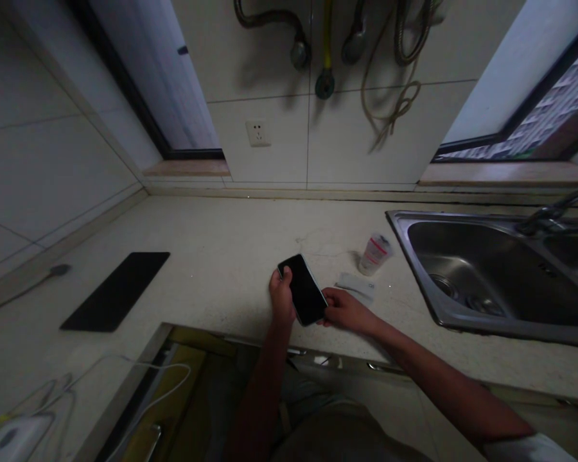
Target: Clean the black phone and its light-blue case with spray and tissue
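A black smartphone [303,289] with a dark screen is held over the pale countertop [212,256], near its front edge. My left hand [282,296] grips the phone's left side, thumb on the screen edge. My right hand [344,310] holds the phone's lower right corner with curled fingers. Just right of the phone lies a small flat white packet [356,284]. Behind the packet a small white bottle [374,253] with a red label lies tilted on the counter.
A steel sink [491,276] with a tap [553,212] fills the right side. A black flat mat [116,289] lies at the left. A wall socket [258,133] and hoses [327,51] are on the tiled back wall. White cables [139,378] and a white device [14,436] sit bottom left.
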A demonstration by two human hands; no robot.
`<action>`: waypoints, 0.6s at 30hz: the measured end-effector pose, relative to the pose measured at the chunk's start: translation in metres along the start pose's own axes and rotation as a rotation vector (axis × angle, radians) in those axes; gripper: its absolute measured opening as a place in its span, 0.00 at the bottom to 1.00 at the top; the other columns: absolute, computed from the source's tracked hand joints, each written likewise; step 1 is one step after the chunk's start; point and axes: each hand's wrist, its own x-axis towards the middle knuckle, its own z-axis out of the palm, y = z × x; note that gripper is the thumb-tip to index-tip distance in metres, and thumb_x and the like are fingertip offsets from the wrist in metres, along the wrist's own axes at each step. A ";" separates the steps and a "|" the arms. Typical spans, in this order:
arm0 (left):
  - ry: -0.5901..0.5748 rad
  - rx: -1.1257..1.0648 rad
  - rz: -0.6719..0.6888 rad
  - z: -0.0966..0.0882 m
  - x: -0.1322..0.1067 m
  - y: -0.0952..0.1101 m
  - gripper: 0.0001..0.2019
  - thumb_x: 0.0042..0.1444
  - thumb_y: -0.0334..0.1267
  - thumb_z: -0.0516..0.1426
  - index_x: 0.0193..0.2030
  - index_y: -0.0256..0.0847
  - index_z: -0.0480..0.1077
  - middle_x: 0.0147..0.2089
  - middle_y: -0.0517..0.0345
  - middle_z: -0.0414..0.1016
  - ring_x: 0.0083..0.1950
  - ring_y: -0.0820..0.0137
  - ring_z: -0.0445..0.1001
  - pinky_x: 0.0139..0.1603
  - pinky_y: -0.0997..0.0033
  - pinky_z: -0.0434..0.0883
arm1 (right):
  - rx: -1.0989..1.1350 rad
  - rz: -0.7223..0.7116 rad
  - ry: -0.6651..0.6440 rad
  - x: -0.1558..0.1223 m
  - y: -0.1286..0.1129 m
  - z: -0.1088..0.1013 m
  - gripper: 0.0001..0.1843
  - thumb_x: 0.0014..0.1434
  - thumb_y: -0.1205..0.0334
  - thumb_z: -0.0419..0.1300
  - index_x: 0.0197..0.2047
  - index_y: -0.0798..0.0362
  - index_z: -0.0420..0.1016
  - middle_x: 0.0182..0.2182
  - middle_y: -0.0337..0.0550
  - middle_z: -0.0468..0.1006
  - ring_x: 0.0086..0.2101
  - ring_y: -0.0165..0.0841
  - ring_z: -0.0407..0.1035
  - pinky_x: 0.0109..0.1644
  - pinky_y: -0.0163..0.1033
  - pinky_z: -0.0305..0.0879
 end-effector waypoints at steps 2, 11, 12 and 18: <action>-0.005 -0.032 -0.018 -0.001 0.001 0.001 0.28 0.38 0.57 0.69 0.36 0.38 0.68 0.30 0.62 0.72 0.29 0.73 0.69 0.33 0.72 0.67 | -0.033 -0.021 0.005 0.003 0.003 -0.001 0.09 0.45 0.67 0.58 0.34 0.50 0.67 0.26 0.36 0.80 0.31 0.35 0.78 0.32 0.35 0.72; -0.073 -0.158 -0.132 -0.006 0.006 0.001 0.29 0.34 0.52 0.72 0.39 0.37 0.72 0.33 0.59 0.76 0.32 0.70 0.73 0.41 0.67 0.70 | -0.072 -0.123 -0.039 0.002 0.003 -0.010 0.08 0.46 0.63 0.63 0.32 0.51 0.70 0.23 0.32 0.73 0.25 0.29 0.67 0.29 0.32 0.64; -0.080 -0.162 -0.146 -0.006 0.007 0.000 0.29 0.34 0.52 0.72 0.39 0.36 0.72 0.33 0.58 0.76 0.32 0.70 0.73 0.40 0.67 0.70 | -0.042 -0.122 -0.052 0.001 0.001 -0.010 0.09 0.45 0.63 0.63 0.32 0.51 0.69 0.22 0.31 0.72 0.25 0.28 0.67 0.29 0.32 0.64; -0.090 -0.168 -0.194 -0.006 0.011 -0.002 0.31 0.34 0.55 0.72 0.41 0.37 0.72 0.35 0.56 0.77 0.33 0.68 0.74 0.41 0.66 0.72 | 0.176 -0.120 -0.210 -0.003 -0.009 -0.011 0.14 0.47 0.60 0.67 0.37 0.55 0.75 0.29 0.38 0.80 0.31 0.30 0.73 0.41 0.37 0.70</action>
